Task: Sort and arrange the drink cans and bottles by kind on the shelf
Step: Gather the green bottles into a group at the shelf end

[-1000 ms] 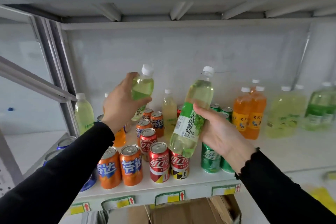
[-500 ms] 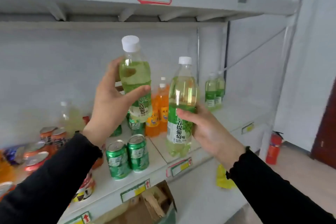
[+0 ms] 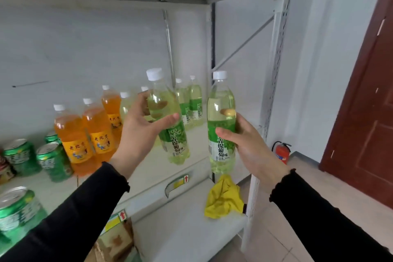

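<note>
Black sleeves reach in from the bottom corners, one per arm. Nearest on the shelf, far lower left: one green can, partly cut off by the frame edge. Lower shelf below carries a crumpled yellow cloth at its right end, just beside the upright post.

Left hand grips a pale green grape-drink bottle at mid-body, fingers and thumb wrapped around it; bottle tilted slightly, cap toward upper left, held above the shelf's right part. Right hand grips a second matching bottle, about upright, thumb across the green label, fingers curled behind; it hangs at the shelf's right end, over the front edge. Both have white caps; neither touches the shelf.

Behind the left arm: two more green cans standing side by side, a third partly hidden behind them. Next back, three orange soda bottles in a diagonal row. At the rear, near the back panel, green grape bottles stand together, partly hidden by the held bottle. A pale bottle stands behind the left hand; kind unclear.

Right of the rack: red fire extinguisher on the floor, brown door beyond.
</note>
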Motion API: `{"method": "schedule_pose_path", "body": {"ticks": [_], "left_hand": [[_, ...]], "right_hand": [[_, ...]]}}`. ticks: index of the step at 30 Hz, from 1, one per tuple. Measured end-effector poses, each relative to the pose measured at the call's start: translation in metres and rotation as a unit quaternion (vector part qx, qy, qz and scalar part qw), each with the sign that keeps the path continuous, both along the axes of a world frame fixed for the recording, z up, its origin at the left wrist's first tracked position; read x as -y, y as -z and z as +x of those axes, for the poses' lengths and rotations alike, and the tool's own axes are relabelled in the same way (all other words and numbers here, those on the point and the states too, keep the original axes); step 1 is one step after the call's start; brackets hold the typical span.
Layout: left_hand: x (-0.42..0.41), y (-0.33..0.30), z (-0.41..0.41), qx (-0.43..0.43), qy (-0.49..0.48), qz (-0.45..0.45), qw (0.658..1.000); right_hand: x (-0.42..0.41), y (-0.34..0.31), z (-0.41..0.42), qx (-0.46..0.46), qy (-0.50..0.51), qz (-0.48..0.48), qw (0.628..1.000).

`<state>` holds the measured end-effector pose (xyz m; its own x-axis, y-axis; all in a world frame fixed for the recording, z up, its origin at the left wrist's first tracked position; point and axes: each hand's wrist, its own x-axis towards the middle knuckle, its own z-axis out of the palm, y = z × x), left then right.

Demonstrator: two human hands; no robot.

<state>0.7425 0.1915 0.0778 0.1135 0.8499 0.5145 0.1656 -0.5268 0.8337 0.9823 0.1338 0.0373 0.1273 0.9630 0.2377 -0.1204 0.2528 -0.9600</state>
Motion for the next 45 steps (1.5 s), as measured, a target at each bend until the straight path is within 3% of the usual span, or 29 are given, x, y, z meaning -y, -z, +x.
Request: {"method": "schedule_pose_path", "body": {"ticks": [6, 13, 25, 35, 45], "left_hand": [[-0.057, 0.016, 0.049, -0.035, -0.01, -0.017, 0.999], [-0.125, 0.03, 0.079, -0.075, -0.039, -0.024, 0.996], [-0.186, 0.053, 0.118, -0.097, -0.137, -0.06, 0.984], [-0.203, 0.067, 0.131, -0.122, -0.236, -0.064, 0.962], [-0.212, 0.068, 0.129, -0.154, -0.217, -0.074, 0.961]], "right_hand": [[-0.07, 0.015, 0.045, 0.009, 0.014, 0.001, 1.0], [-0.16, 0.027, 0.069, 0.094, 0.007, -0.001, 0.996], [-0.27, 0.053, 0.102, 0.156, -0.104, 0.001, 0.982], [-0.315, 0.064, 0.105, 0.187, -0.141, 0.041, 0.971], [-0.328, 0.07, 0.113, 0.189, -0.191, 0.053, 0.962]]}}
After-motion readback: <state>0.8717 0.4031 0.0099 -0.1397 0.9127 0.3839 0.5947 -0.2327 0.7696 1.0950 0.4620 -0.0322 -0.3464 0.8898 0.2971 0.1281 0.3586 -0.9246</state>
